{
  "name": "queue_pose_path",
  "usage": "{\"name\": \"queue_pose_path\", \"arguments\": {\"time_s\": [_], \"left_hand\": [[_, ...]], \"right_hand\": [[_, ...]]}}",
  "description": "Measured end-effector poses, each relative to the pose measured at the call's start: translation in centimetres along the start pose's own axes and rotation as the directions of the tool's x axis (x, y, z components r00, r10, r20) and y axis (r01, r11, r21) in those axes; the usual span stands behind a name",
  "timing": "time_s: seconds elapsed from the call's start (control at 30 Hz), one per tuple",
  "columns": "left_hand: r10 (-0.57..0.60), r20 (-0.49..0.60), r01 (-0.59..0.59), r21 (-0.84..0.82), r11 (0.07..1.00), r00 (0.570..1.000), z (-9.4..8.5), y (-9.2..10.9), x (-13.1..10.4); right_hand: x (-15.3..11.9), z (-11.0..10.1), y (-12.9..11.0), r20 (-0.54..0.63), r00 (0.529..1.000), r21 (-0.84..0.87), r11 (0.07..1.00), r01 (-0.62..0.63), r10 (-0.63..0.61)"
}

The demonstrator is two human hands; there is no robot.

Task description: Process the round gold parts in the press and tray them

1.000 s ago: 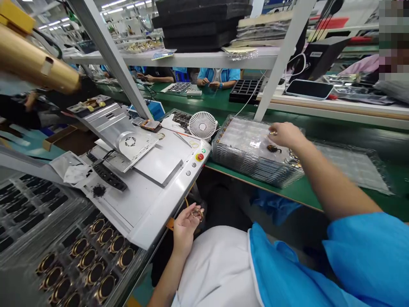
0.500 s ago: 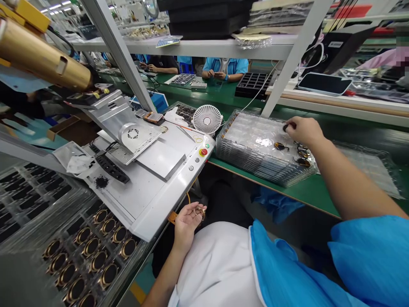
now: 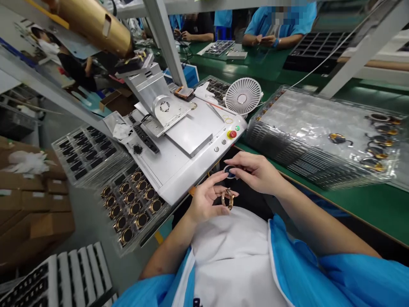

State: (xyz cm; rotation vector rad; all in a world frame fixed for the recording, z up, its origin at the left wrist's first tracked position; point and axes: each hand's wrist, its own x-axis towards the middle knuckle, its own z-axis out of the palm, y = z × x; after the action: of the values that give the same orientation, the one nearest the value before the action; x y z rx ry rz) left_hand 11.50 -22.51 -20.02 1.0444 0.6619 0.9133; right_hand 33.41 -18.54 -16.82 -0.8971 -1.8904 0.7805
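Note:
My left hand [image 3: 207, 198] holds a gold watch case [image 3: 227, 199], ring-shaped and see-through in the middle, between thumb and fingers. Just above it, my right hand [image 3: 255, 170] pinches a round dark-blue disc with a pale rim [image 3: 229, 171]. A left fingertip reaches the disc's edge, and the disc and case are apart. To the right, a stack of clear plastic trays [image 3: 297, 140] carries several round parts with black tails and orange film; one such part [image 3: 338, 138] lies by itself on the top tray.
On the left stands a white machine [image 3: 179, 179] with a red button [image 3: 232, 134] and a metal fixture. A white fan [image 3: 243, 96] is behind it. Trays of gold-rimmed watch cases [image 3: 134, 208] lie lower left. A frame post [image 3: 354, 72] rises behind the clear trays. Co-workers sit across the bench.
My right hand has come from the clear trays to my left hand, bringing the round disc. My left hand has lifted the watch case slightly. The view has turned left and down.

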Motion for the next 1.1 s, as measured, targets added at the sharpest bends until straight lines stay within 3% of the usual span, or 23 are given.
{"name": "queue_pose_path", "arguments": {"time_s": [0.13, 0.27, 0.5, 0.57, 0.63, 0.73, 0.87, 1.0, 1.1], "left_hand": [[0.043, -0.064, -0.043, -0.007, 0.999, 0.997, -0.4, -0.8, -1.6], [0.033, -0.135, -0.043, -0.074, 0.996, 0.99, -0.6, -1.7, -2.3], [-0.073, -0.189, 0.036, -0.191, 0.981, 0.979, -2.2, -3.2, -2.0], [-0.074, -0.229, 0.022, -0.224, 0.974, 0.971, -2.7, -3.3, -1.9], [-0.069, -0.256, 0.007, -0.235, 0.972, 0.964, -3.0, -3.4, -2.0], [-0.041, -0.253, -0.016, -0.222, 0.975, 0.967, -3.0, -3.3, -2.3], [0.005, -0.263, -0.057, -0.19, 0.98, 0.965, -3.1, -3.2, -3.4], [0.047, -0.3, -0.093, -0.141, 0.986, 0.953, -3.8, -3.2, -4.9], [0.136, -0.312, -0.153, -0.031, 0.988, 0.94, -4.2, -3.3, -5.7]], "right_hand": [[0.1, 2.4, 0.8, -0.099, 0.995, 0.055, 0.998, -0.016, 0.021], [-0.5, 3.6, 1.3, -0.149, 0.987, -0.016, 0.998, 0.062, -0.064], [-0.2, 3.8, 2.2, 0.116, 0.984, -0.063, 0.988, 0.141, -0.133], [1.6, 3.4, 3.2, 0.09, 0.995, -0.058, 0.997, 0.058, -0.053], [4.4, 2.9, 4.4, -0.009, 0.991, -0.012, 0.991, -0.134, 0.134], [9.3, 2.6, 5.8, -0.097, 0.89, 0.128, 0.893, -0.432, 0.445], [13.6, 3.1, 6.7, -0.129, 0.769, 0.188, 0.777, -0.6, 0.626], [13.4, 3.3, 7.0, -0.197, 0.726, 0.151, 0.752, -0.641, 0.658], [10.3, 3.6, 6.4, -0.22, 0.745, 0.189, 0.777, -0.6, 0.629]]}}
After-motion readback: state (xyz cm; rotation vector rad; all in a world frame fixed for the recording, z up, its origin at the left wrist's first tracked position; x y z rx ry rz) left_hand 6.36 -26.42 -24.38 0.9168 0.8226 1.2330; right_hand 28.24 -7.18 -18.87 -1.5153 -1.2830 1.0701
